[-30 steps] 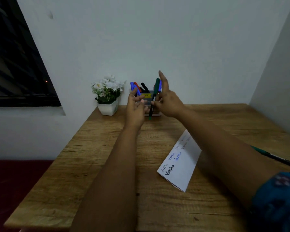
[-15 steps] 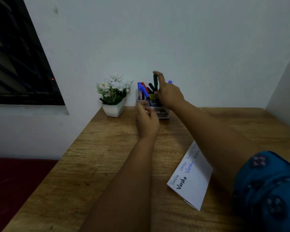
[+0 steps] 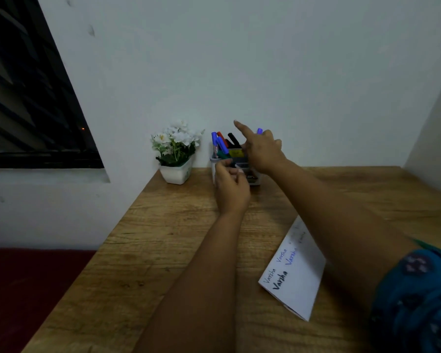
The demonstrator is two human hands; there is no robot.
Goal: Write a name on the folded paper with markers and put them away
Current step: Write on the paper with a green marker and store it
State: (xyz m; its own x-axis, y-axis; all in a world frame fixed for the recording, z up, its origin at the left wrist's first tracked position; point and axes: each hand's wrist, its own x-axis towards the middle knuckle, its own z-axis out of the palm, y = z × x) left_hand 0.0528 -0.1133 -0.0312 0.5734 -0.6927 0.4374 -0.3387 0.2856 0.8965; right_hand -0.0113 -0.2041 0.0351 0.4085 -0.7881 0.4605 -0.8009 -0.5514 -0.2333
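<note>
Wooden table (image 3: 163, 250), rough-grained planks, set into a corner of plain white wall; dark window at left.

Folded paper (image 3: 298, 276) lies flat near the table's right edge, a crisp white rectangle with the same name written along it several times in black and blue.

Flower pot (image 3: 176, 173), small, white and glossy with white blooms, at the far edge against the wall. Just beside it, also at the far edge, the marker holder (image 3: 252, 178), a small boxy tub of pale plastic, with capped markers (image 3: 220, 143) in blue, red and black leaning out at angles.

Right hand (image 3: 261, 151) over the holder, forefinger extended, other fingers loosely bent; what it grips, if anything, cannot be told. Left hand (image 3: 231, 186) at the holder's front, fingers curled and seemingly pinching a thin dark marker; blurred.

Risk, by judgement: the holder looks light and crowded. A sideways nudge from either hand could tip it or knock the neighbouring pot. Smooth round markers would roll toward the table edge.
</note>
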